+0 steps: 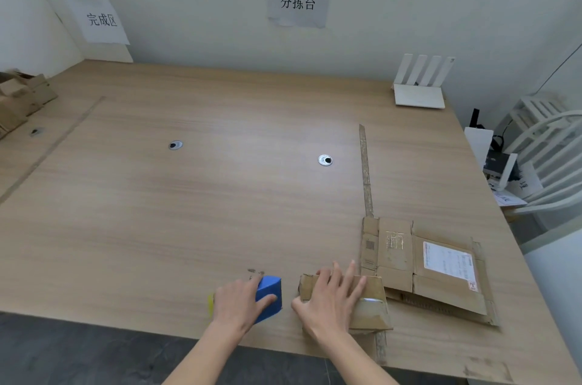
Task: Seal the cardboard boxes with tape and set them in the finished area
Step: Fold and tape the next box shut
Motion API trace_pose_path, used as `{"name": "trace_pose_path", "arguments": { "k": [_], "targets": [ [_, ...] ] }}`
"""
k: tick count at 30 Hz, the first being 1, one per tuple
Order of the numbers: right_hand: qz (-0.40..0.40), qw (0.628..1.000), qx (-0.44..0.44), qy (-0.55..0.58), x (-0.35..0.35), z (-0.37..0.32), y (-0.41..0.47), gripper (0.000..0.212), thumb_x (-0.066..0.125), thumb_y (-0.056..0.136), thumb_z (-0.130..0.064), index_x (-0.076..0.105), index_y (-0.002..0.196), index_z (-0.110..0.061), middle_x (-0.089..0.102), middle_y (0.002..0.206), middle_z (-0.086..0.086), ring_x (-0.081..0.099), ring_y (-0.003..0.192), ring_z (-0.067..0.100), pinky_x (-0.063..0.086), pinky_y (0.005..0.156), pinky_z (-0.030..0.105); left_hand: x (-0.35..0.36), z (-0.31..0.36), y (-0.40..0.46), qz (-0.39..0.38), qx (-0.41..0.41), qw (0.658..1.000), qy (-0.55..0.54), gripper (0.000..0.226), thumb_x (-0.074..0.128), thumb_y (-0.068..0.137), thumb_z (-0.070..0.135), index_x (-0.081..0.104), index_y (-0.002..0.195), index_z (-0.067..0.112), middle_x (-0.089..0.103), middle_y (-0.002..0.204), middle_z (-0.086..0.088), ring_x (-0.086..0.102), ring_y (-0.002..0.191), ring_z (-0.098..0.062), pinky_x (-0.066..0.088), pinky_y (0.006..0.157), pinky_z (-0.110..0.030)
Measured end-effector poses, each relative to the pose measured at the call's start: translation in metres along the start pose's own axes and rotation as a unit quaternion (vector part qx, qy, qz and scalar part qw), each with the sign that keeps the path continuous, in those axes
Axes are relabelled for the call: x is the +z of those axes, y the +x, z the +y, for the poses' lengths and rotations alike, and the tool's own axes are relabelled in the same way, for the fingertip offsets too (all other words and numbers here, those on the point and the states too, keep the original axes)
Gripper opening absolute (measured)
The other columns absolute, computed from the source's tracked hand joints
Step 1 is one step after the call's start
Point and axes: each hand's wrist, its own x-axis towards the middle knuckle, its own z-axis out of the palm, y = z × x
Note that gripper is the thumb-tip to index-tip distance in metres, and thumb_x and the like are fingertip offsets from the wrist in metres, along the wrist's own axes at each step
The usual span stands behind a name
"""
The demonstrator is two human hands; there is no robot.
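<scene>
Near table edge [126, 306]: left hand [236, 302] curled round blue tape dispenser [269, 293]; right hand [330, 299], fingers spread flat, pressing small cardboard box [368, 306] beside flattened cartons [441, 271]; likely light, crushable, best gripped by opposite sides.

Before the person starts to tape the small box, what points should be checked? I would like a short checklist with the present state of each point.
1. Left hand has the blue tape dispenser: ok, fingers curl round it.
2. Right hand steadies the small cardboard box: ok, it lies flat on top of the box.
3. Box flaps closed: cannot tell, the hand covers most of the top.
4. Tape end ready to pull: cannot tell, the left hand hides it.
5. Room around the box: not ok, flattened cardboard lies right against it.
6. Finished area reachable: ok, sealed boxes sit at the far left, and the table between is bare.
</scene>
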Motion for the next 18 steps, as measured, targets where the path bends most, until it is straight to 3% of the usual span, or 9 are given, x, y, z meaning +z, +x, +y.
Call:
{"name": "trace_pose_path", "arguments": {
  "k": [3, 5, 6, 9, 14, 16, 18],
  "targets": [
    [-0.008, 0.999, -0.022, 0.023, -0.002, 0.005, 0.003, 0.091, 0.046, 0.074, -0.076, 0.046, 0.143, -0.016, 0.022, 0.165, 0.015, -0.016, 0.152, 0.041, -0.023, 0.114, 0.066, 0.008, -0.003, 0.003, -0.003, -0.011, 1.000, -0.019, 0.065, 0.035, 0.090, 0.077, 0.039, 0.144, 0.041, 0.071, 0.110, 0.006, 0.067, 0.100, -0.019, 0.051, 0.075, -0.032],
    [-0.027, 0.995, -0.052, 0.081, -0.010, 0.016, 0.004, 0.102, 0.033, 0.080, -0.087, 0.022, 0.157, -0.022, -0.002, 0.169, 0.008, -0.027, 0.151, 0.031, -0.035, 0.108, 0.055, 0.016, -0.005, 0.005, -0.003, -0.013, 0.999, -0.031, 0.065, 0.035, 0.091, 0.076, 0.034, 0.147, 0.044, 0.070, 0.108, 0.005, 0.067, 0.098, -0.019, 0.051, 0.076, -0.032],
    [-0.033, 0.991, -0.065, 0.114, -0.016, 0.026, 0.005, 0.099, 0.030, 0.084, -0.087, 0.012, 0.159, -0.025, -0.010, 0.169, 0.003, -0.030, 0.151, 0.024, -0.033, 0.112, 0.051, 0.021, -0.008, 0.008, -0.005, -0.014, 0.999, -0.037, 0.065, 0.037, 0.091, 0.075, 0.032, 0.148, 0.044, 0.069, 0.107, 0.004, 0.066, 0.098, -0.018, 0.051, 0.076, -0.032],
    [-0.008, 0.977, -0.121, 0.173, -0.031, 0.067, 0.008, 0.084, 0.036, 0.092, -0.076, 0.004, 0.158, -0.037, -0.016, 0.168, -0.009, -0.025, 0.151, 0.007, -0.013, 0.125, 0.044, 0.036, -0.012, 0.016, -0.014, -0.012, 0.998, -0.056, 0.061, 0.042, 0.095, 0.065, 0.029, 0.151, 0.043, 0.067, 0.101, 0.003, 0.066, 0.094, -0.019, 0.046, 0.069, -0.033],
    [-0.050, 0.981, -0.150, 0.116, -0.038, 0.132, 0.006, 0.100, 0.047, 0.073, -0.090, 0.006, 0.156, -0.050, -0.016, 0.165, -0.017, -0.015, 0.154, 0.009, -0.003, 0.127, 0.043, 0.049, -0.007, 0.023, -0.015, -0.014, 0.998, -0.056, 0.062, 0.044, 0.099, 0.055, 0.021, 0.154, 0.039, 0.059, 0.099, -0.002, 0.063, 0.084, -0.022, 0.040, 0.062, -0.033],
    [-0.072, 0.981, -0.135, 0.120, -0.036, 0.141, 0.004, 0.104, 0.049, 0.068, -0.093, 0.004, 0.154, -0.055, -0.010, 0.167, -0.015, 0.006, 0.156, 0.016, 0.016, 0.126, 0.044, 0.050, -0.003, 0.024, -0.020, -0.001, 0.999, -0.040, 0.063, 0.044, 0.101, 0.052, 0.017, 0.156, 0.038, 0.058, 0.100, -0.002, 0.059, 0.081, -0.022, 0.038, 0.063, -0.032],
    [-0.092, 0.977, -0.117, 0.153, -0.035, 0.142, 0.004, 0.105, 0.054, 0.065, -0.093, 0.000, 0.150, -0.062, 0.001, 0.167, -0.015, 0.032, 0.148, 0.019, 0.040, 0.112, 0.043, 0.052, 0.000, 0.024, -0.023, 0.002, 0.999, -0.031, 0.065, 0.044, 0.099, 0.054, 0.019, 0.157, 0.035, 0.055, 0.095, 0.000, 0.053, 0.077, -0.021, 0.036, 0.064, -0.032]
  ]
}}
